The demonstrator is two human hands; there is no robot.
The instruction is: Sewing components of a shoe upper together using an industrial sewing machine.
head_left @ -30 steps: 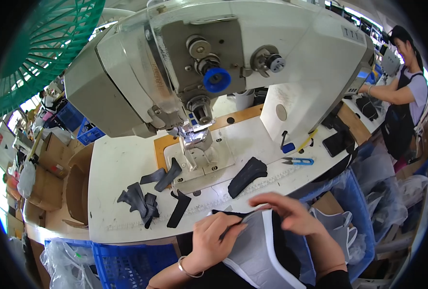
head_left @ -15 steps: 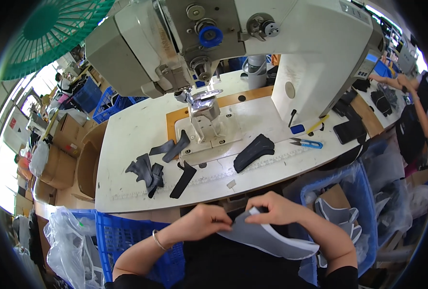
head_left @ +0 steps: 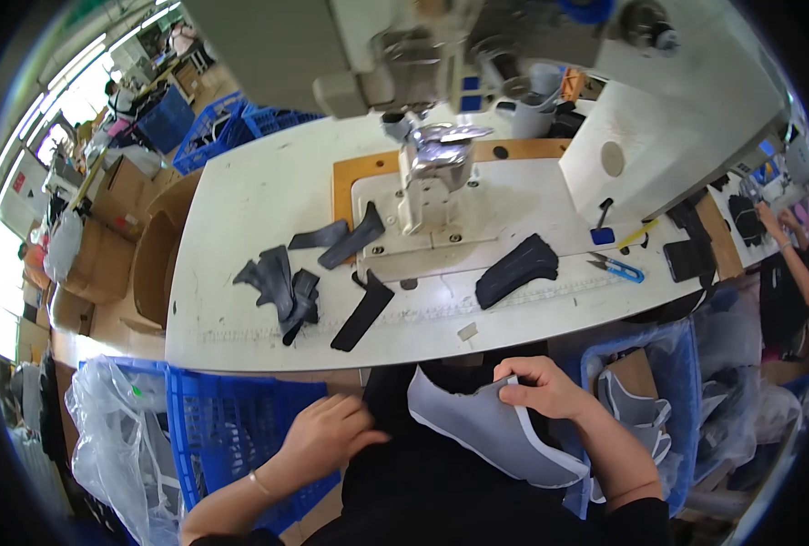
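My right hand (head_left: 550, 387) pinches the upper edge of a grey fabric piece (head_left: 486, 420) with white edging, curved like part of a shoe upper. The piece hangs over my lap, in front of the table edge. To its left, my left hand (head_left: 331, 439) is empty and apart from the cloth, thumb held away from slightly blurred fingers. On the white table stands a post-bed sewing machine (head_left: 436, 159). Black strips (head_left: 363, 311), a pile of dark cut pieces (head_left: 281, 289) and a stack of black pieces (head_left: 517, 271) lie before it.
Blue-handled thread snips (head_left: 617, 267) and a black phone (head_left: 688, 261) lie at the table's right. A blue crate (head_left: 240, 387) stands at lower left beside clear plastic bags (head_left: 117, 437). At right, a plastic-lined blue bin (head_left: 686, 364) holds similar grey pieces. Another person's arm (head_left: 791, 259) shows far right.
My left hand has let go of the grey piece and moved down and left. My right hand still holds the piece, which now hangs more spread out. The view has shifted.
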